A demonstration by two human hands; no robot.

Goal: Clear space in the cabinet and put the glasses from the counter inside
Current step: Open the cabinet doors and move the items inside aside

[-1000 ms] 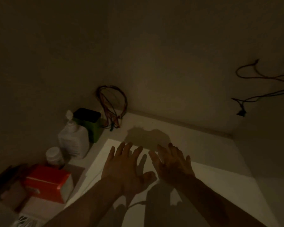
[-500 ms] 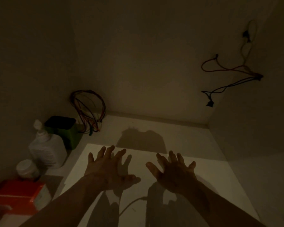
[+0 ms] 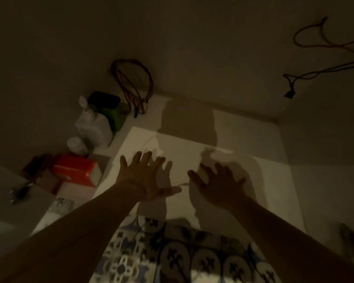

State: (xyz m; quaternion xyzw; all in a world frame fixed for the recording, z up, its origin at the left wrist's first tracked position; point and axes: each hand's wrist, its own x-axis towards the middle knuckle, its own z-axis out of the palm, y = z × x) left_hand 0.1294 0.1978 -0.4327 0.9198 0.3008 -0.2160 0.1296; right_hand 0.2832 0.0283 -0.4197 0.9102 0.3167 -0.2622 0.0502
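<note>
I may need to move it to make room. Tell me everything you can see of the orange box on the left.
The orange box lies flat at the left edge of the cabinet floor, rectangular, cardboard-looking, with a white end face turned toward the middle. It rests on a paler flat thing. A small white jar stands just behind it. Neither hand touches it.

- Two hands: the left hand [image 3: 144, 177] and the right hand [image 3: 220, 185], both with fingers spread and holding nothing.
- One white bottle [image 3: 93, 127] with a spout.
- One small white jar [image 3: 76, 144].
- One green box [image 3: 110, 111] with a dark top.
- One red box [image 3: 76, 169].
- Two bundles of wires: one coil [image 3: 134, 84] in the corner, one loose bunch [image 3: 323, 56] on the right wall.
</note>
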